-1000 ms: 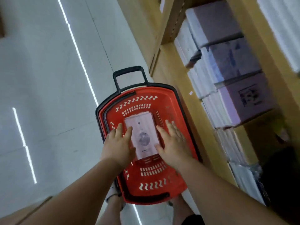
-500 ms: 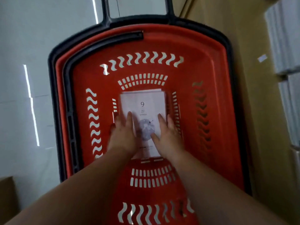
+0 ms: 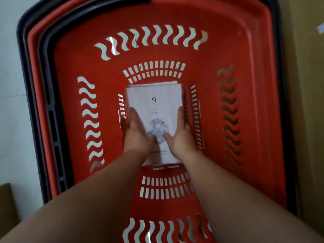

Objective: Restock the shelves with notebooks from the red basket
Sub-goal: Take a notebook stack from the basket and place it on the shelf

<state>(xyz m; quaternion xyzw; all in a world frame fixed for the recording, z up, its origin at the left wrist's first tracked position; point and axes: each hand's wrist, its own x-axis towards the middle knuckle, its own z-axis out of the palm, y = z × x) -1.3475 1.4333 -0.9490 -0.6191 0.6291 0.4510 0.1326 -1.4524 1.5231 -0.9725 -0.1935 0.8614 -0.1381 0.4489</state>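
Observation:
A small stack of white notebooks (image 3: 154, 95) lies flat on the bottom of the red basket (image 3: 70, 71). The top cover shows "9 / 27 Saturday" above a blue moon picture. My left hand (image 3: 135, 134) holds the stack's left edge, fingers reaching down its side and thumb on the cover. On the stack's right edge my right hand (image 3: 181, 137) grips the same way, its thumb also on the cover. Both forearms reach in from the bottom of the view.
The basket has a black rim and slotted red walls. It stands on a pale floor (image 3: 10, 71). A wooden shelf base (image 3: 308, 106) runs along its right side. A brown cardboard corner (image 3: 5, 199) shows at the lower left.
The view has dropped much closer to the basket. My hands have slid outward from the top of the cover to the stack's two side edges, thumbs on top.

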